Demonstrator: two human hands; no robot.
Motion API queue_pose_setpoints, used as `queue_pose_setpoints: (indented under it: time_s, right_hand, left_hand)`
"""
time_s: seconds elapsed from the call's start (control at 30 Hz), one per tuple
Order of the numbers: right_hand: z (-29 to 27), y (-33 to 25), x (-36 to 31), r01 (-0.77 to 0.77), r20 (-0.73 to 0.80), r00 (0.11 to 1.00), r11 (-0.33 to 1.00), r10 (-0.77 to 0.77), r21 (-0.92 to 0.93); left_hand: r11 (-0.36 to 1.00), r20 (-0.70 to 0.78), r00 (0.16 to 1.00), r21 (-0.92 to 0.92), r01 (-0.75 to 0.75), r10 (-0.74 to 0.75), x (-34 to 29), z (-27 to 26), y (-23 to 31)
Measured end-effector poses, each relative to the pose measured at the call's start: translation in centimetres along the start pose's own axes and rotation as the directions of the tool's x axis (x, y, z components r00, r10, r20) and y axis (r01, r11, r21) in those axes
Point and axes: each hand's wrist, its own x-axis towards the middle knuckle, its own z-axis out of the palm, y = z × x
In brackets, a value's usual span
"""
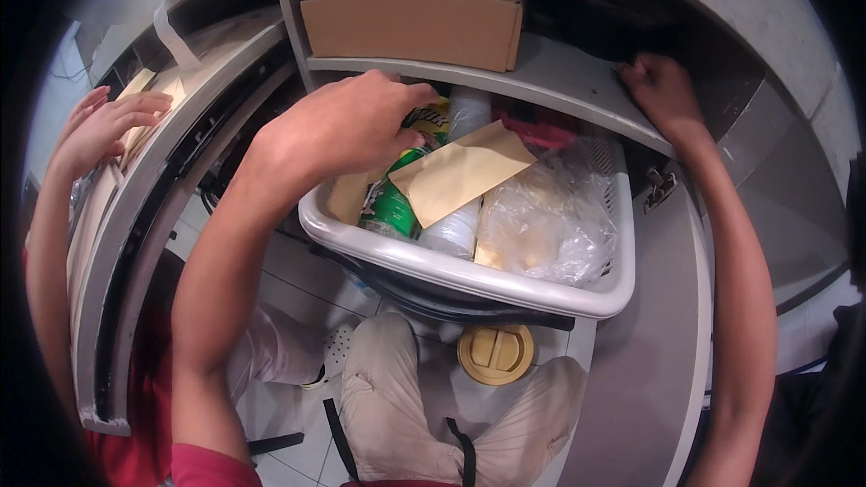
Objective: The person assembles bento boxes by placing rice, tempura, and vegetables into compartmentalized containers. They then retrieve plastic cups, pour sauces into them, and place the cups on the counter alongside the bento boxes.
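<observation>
My left hand (347, 122) hovers over the back left of a white plastic basket (492, 287), its thumb and forefinger apart with nothing seen between them. Just beyond its fingertips are a green can (394, 203) and a yellow and black package (431, 117). A plain tan paper envelope or card (463, 171) lies across the top, over a pale cylinder (451, 233). Clear plastic bags (555, 225) fill the basket's right side, and something red (534, 129) sits behind them. My right hand (663, 95) rests with curled fingers on the cabinet shelf at the right.
A cardboard box (410, 25) stands on the shelf (577, 81) behind the basket. An open cabinet door (636, 361) hangs at right. A round yellowish lidded container (495, 353) is on the floor between my knees. At left, another person's hands (99, 126) reach over a drawer (180, 144).
</observation>
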Motion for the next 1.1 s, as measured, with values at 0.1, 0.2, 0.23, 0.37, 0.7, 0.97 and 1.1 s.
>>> queue_pose_setpoints:
  time_s: [0.1, 0.2, 0.23, 0.37, 0.7, 0.97, 1.1]
  right_hand:
    - [0.0, -0.2, -0.2, -0.016, -0.023, 1.0, 1.0, 0.016, -0.005]
    - [-0.2, -0.3, -0.3, 0.012, -0.01, 1.0, 1.0, -0.012, -0.019]
    - [-0.2, -0.3, -0.3, 0.023, -0.008, 1.0, 1.0, -0.023, -0.009]
    - [-0.1, 0.8, -0.3, 0.01, 0.013, 1.0, 0.999, -0.009, -0.036]
    - [1.1, 6.5, 2.1, 0.133, 0.04, 0.99, 0.991, -0.132, -0.02]
    - [0.4, 7.8, 2.7, 0.038, 0.002, 0.999, 0.993, -0.038, -0.107]
    - [-0.4, 3.4, 1.2, 0.077, 0.066, 0.995, 0.997, -0.078, 0.013]
  left_hand:
    - [0.996, -0.229, 0.969, 0.035, -0.084, 0.089, -2.9, -0.3, 1.5]
    - [0.947, -0.433, 0.855, -0.006, -0.32, 0.286, -9.7, 1.4, 4.3]
    - [0.927, -0.438, 0.834, -0.002, -0.374, 0.335, -11.5, 3.2, 6.1]
    - [0.866, -0.692, 0.522, 0.366, -0.342, 0.499, -9.0, 13.9, 9.2]
    - [0.847, -0.71, 0.479, 0.342, -0.406, 0.516, 5.8, 17.9, 4.2]
    - [0.917, -0.856, 0.368, 0.261, -0.302, 0.365, -0.8, 21.6, -10.7]
    - [0.872, -0.923, 0.254, -0.146, 0.466, -0.29, -2.3, 24.8, -30.2]
